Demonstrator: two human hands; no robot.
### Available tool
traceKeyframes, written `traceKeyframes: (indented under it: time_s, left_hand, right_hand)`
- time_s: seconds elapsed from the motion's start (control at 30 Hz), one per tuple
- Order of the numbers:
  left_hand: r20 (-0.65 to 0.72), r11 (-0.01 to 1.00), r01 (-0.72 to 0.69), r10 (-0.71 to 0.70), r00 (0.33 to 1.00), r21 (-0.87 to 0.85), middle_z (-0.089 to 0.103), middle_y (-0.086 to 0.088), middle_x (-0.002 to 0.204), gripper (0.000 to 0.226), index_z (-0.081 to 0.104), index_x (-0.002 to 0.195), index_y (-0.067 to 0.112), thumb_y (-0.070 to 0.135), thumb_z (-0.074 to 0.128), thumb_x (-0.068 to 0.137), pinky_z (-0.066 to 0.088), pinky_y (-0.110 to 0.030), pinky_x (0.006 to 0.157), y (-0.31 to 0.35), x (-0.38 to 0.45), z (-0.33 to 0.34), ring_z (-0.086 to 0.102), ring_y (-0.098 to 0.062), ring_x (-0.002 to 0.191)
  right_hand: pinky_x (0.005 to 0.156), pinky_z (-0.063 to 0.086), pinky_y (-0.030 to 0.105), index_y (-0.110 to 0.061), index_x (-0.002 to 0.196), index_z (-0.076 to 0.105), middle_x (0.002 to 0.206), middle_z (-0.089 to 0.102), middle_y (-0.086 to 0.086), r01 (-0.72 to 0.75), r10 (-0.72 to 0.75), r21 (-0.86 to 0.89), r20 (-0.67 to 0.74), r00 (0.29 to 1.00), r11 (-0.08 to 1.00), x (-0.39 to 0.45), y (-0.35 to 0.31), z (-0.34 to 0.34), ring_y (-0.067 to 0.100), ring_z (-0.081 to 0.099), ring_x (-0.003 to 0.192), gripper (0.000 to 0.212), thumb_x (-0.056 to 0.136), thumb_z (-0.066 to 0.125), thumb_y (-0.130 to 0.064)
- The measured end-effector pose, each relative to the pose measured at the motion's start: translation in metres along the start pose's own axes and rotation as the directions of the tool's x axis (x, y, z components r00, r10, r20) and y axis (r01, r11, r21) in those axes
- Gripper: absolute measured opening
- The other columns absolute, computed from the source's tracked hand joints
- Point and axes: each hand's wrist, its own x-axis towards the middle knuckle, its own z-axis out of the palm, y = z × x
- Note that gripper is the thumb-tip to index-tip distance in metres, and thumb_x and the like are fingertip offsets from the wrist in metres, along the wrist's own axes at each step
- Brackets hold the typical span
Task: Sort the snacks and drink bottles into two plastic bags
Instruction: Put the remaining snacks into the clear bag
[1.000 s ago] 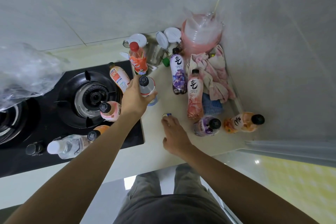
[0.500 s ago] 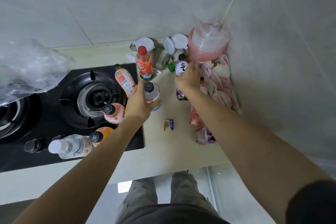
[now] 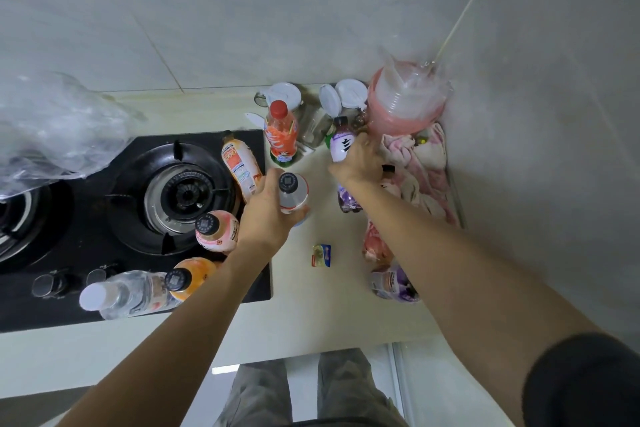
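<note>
My left hand (image 3: 266,215) grips a clear bottle with a black cap (image 3: 293,191) upright on the counter beside the stove. My right hand (image 3: 360,160) is closed around a purple-label bottle (image 3: 341,142) standing near the pink cloth. A small snack packet (image 3: 322,255) lies on the counter between my arms. Several more bottles stand or lie around: a red-capped orange bottle (image 3: 281,135), an orange-label bottle (image 3: 240,163), a pink one (image 3: 216,230), an orange one (image 3: 188,277) and a clear water bottle (image 3: 121,293) on the stove. A crumpled clear plastic bag (image 3: 52,128) sits at far left.
A black gas stove (image 3: 138,184) fills the left of the counter. A pink cloth (image 3: 415,163), a pink wrapped container (image 3: 405,104) and jars with white lids (image 3: 349,94) crowd the back right corner. More bottles (image 3: 391,282) lie under my right arm. Tiled walls close in behind and right.
My right hand left the snack packet, reached back to the purple-label bottle and closed on it. My left hand stays on the clear bottle.
</note>
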Motion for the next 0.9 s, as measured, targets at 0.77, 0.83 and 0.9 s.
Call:
traceKeyframes:
  time_s: [0.77,0.83,0.9]
  left_hand:
    - [-0.032,0.995,-0.018,0.015,0.999,-0.101,0.061,0.002,0.125,0.066,0.043,0.130,0.032,0.028,0.085,0.080,0.054,-0.039,0.088,-0.006,-0.007,0.001,0.060,-0.022,0.108]
    - [-0.039,0.995,-0.011,0.007,0.999,-0.104,0.056,0.001,0.134,0.074,0.039,0.138,0.031,0.026,0.085,0.080,0.052,-0.040,0.093,-0.010,-0.008,0.003,0.058,-0.024,0.115]
    - [-0.040,0.996,0.003,-0.007,0.999,-0.093,0.048,-0.002,0.145,0.083,0.034,0.147,0.027,0.021,0.083,0.082,0.047,-0.039,0.102,-0.014,-0.012,0.004,0.053,-0.027,0.127]
  right_hand:
    - [0.093,0.052,0.041,-0.014,0.137,0.049,0.128,0.057,0.010,0.321,-0.302,0.355,-0.109,0.947,0.878,-0.070,0.035,0.013,0.032,0.059,0.118,0.075,0.073,0.088,-0.014]
    - [0.095,0.052,0.044,-0.013,0.141,0.047,0.130,0.055,0.011,0.293,-0.276,0.353,-0.101,0.956,0.888,-0.073,0.043,0.016,0.032,0.057,0.120,0.078,0.074,0.088,-0.013]
    - [0.095,0.052,0.046,-0.010,0.142,0.046,0.130,0.054,0.011,0.282,-0.249,0.372,-0.135,0.959,0.884,-0.082,0.052,0.022,0.032,0.056,0.119,0.077,0.076,0.085,-0.012]
